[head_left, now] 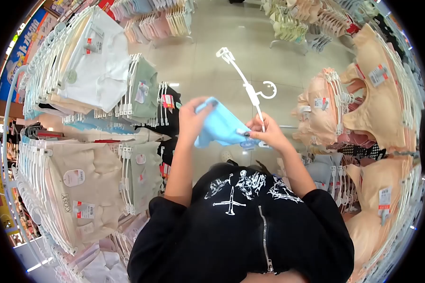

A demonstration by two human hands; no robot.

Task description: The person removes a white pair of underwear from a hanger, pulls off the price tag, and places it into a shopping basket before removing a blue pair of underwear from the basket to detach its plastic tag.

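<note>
A light blue cloth garment (219, 126) is held up between both hands in front of the chest. My left hand (193, 118) has its fingers closed on the garment's upper left edge. My right hand (268, 131) pinches the garment's right corner together with the lower end of a white plastic hanger (251, 92). The hanger slants up and to the left from that hand, its hook pointing right and its far clip unattached. A small clear piece or tag hangs beside the right fingers.
Racks of hanging underwear (97, 61) in white, beige and green stand on the left. Peach and beige bras (380, 89) hang on the right. More small garments (160, 23) hang farther back. Between the racks runs a shiny tiled floor (222, 28).
</note>
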